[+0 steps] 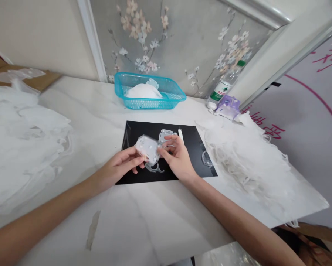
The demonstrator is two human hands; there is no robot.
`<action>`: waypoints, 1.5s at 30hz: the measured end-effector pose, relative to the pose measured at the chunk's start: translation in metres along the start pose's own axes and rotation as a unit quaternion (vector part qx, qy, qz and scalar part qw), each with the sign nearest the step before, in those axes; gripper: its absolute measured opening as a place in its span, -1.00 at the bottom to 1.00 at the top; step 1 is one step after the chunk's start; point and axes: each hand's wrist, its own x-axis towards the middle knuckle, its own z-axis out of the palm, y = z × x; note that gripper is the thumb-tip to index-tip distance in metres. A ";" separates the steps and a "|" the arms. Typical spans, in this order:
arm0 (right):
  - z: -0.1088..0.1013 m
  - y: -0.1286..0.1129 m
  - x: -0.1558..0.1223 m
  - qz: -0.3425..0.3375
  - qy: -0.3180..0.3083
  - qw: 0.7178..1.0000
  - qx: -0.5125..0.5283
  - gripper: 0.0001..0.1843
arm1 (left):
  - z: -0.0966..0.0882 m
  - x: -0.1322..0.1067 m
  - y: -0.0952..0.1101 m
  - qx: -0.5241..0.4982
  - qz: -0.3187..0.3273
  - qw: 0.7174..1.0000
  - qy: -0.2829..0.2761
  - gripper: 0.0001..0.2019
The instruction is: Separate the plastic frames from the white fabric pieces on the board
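Between my two hands, above a black mat [188, 159], is a thin translucent whitish sheet piece [148, 147] with small round spots. My left hand [129, 160] pinches its lower left edge between thumb and fingers. At its right edge, my right hand [178, 155] has thumb and forefinger closed on it, the other fingers curled. Behind my right fingers lies a similar clear piece [166, 135] on the mat. A curved clear strip [155, 168] sits just below the held piece. Near the mat's top edge is a white pen-like tool [180, 136].
A blue plastic basket [149, 104] holding white pieces stands at the back. Heaps of thin white sheets [21, 140] and stringy white scraps [254, 166] cover the left and right. A water bottle [224, 87] and purple packet [228, 105] are by the wall. A clear ring-shaped scrap [206, 159] lies on the mat.
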 end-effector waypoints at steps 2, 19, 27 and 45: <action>0.000 -0.004 -0.006 -0.102 0.038 0.988 -0.106 -0.69 | 0.001 0.001 -0.004 0.014 0.005 1.000 -0.002 -0.72; -0.007 -0.019 -0.003 -0.002 -0.030 1.000 0.006 -0.74 | 0.000 -0.001 0.000 0.066 0.044 0.994 -0.079 -0.76; -0.048 -0.016 0.039 0.011 0.213 0.967 0.136 -0.71 | 0.001 -0.004 0.004 -0.014 0.033 0.998 -0.053 -0.84; -0.096 -0.011 0.068 -0.138 0.190 0.951 -0.203 -0.84 | -0.008 0.002 -0.002 -0.003 0.041 0.990 -0.138 -0.72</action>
